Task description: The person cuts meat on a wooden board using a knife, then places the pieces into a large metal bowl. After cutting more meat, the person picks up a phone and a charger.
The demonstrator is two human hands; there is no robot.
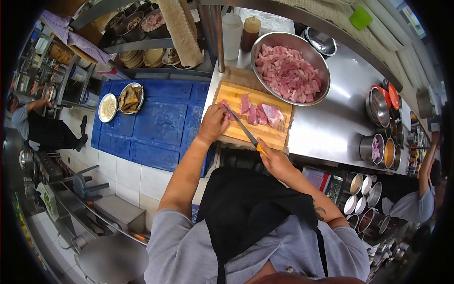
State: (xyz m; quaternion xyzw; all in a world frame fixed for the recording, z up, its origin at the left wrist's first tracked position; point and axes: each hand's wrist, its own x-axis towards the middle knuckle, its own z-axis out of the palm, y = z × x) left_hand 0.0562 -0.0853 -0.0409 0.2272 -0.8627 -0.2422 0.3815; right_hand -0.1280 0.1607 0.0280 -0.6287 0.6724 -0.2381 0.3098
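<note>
My right hand (274, 158) grips the yellow handle of a kitchen knife (246, 131), its blade pointing up and left across the wooden cutting board (274, 137). At the board's left end, my left hand (213, 121) has its fingers curled down on a piece of raw meat (225, 105), close to the knife's tip. Several other pieces of pink meat (272, 115) lie on the board to the right of the blade. Behind the board stands a large steel bowl (325, 75) full of cut raw meat (287, 71).
A clear squeeze bottle (231, 35) and a brown sauce bottle (250, 33) stand behind the board. Steel pots (373, 147) line the counter's right end. On the blue chest lid (156, 123) at left are two plates of food. Other people stand at far left and far right.
</note>
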